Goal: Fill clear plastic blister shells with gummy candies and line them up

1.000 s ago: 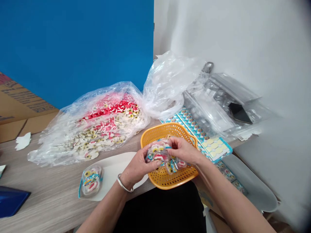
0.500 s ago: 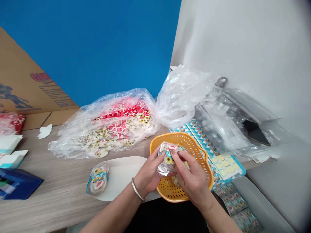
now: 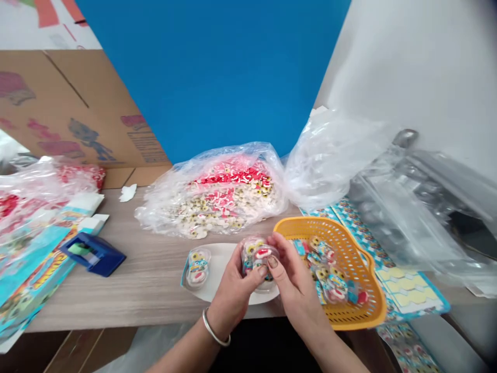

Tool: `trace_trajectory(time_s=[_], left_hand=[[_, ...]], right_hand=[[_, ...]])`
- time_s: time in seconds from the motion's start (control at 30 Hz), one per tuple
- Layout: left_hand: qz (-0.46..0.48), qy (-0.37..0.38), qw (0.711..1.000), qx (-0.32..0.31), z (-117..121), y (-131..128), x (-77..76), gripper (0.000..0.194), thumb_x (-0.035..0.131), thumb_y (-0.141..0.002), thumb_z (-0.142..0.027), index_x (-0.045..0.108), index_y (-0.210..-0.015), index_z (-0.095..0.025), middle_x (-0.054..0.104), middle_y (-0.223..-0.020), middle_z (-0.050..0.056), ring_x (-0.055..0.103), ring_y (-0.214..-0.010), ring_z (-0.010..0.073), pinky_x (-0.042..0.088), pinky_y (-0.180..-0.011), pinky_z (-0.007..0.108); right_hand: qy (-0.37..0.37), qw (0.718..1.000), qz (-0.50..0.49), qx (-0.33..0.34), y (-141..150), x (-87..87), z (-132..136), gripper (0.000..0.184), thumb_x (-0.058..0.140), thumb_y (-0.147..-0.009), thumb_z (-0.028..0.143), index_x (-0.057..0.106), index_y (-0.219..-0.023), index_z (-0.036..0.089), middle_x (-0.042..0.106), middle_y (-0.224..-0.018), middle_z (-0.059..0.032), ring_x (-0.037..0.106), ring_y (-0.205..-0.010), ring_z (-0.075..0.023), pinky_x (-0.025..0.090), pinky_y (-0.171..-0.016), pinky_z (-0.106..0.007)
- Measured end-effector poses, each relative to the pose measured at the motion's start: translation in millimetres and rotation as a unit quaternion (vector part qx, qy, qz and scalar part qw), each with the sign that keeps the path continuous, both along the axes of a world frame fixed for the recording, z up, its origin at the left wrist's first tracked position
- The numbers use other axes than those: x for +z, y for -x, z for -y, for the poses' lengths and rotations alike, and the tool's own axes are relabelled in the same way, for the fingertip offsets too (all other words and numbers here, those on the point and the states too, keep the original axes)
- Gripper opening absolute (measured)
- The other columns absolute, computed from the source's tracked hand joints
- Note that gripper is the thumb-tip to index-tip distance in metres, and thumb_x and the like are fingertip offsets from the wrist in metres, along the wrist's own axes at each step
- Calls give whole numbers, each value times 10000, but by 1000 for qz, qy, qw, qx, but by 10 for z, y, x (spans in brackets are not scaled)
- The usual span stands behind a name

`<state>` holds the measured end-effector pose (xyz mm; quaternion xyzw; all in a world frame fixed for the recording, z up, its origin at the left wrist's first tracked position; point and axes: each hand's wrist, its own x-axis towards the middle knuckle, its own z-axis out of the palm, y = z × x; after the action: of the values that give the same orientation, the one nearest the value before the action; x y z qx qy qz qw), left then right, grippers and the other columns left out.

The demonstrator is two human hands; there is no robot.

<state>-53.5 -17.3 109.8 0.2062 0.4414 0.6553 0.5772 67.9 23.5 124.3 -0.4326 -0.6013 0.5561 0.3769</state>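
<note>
Clear plastic candy packs [image 3: 252, 249], with yellow-eyed and red-lipped pieces inside, are held between both my hands. My left hand [image 3: 235, 287], with a silver bangle at the wrist, closes round their left side, thumb on the front. From the right, my right hand [image 3: 297, 282] grips them with thumb and fingers. They are above the right end of a white card tray [image 3: 219, 287]. Another candy pack [image 3: 198, 268] lies at the tray's left end. To the right stands an orange basket [image 3: 376, 308] holding several similar packs.
Behind the tray lies a clear bag [image 3: 229, 197] of loose red and cream pieces. A blue tape dispenser [image 3: 97, 254] and printed cartons [image 3: 50, 269] are at left. Clear plastic trays [image 3: 411, 223] are stacked at right, near printed card sheets [image 3: 411, 295]. A blue panel [image 3: 217, 77] stands behind.
My hands have moved from over the basket to above the white tray, carrying the candy packs. The view has swung left, showing more cartons and the basket's contents.
</note>
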Motion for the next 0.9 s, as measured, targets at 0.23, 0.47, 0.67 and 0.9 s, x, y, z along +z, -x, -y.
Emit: trace_trajectory(time_s=[0.23,0.47,0.67,0.9], left_hand=[[-362,37,931,38,436,389,-110,846,755,-789,-273,352,-1532,-233,282,-1641,137,280,-1501,347,256,-1224,556],[-445,-47,893,37,662,775,-194,802,591,-941,-339,144,-1601,-260,277,-1644,150,374,-1464,323,403,-1153,534],[-692,-138,709,25,653,1407,-416,468,565,-949,-255,509,-1413,-249,562,-1458,105,383,-1455,299,329,-1178,543],[-751,-123,648,-35,633,1524,-705,325,638,-894,-314,653,-1205,-223,600,-1419,101,390,-1445,332,312,-1172,578]], right_hand=[[354,899,-251,57,666,-262,225,486,750,-833,461,661,-1265,257,688,-1289,-67,651,-1165,-256,499,-1035,-406],[479,836,-268,9,765,-359,158,320,790,-789,423,734,-1022,211,772,-946,-37,715,-790,-187,560,-645,-272],[519,829,-204,-52,739,-389,58,269,750,-820,360,706,-1023,189,772,-960,-59,701,-707,-171,529,-555,-267],[408,901,-102,-111,808,-628,90,367,877,-644,383,708,-905,188,765,-875,-31,695,-738,-179,559,-636,-275]])
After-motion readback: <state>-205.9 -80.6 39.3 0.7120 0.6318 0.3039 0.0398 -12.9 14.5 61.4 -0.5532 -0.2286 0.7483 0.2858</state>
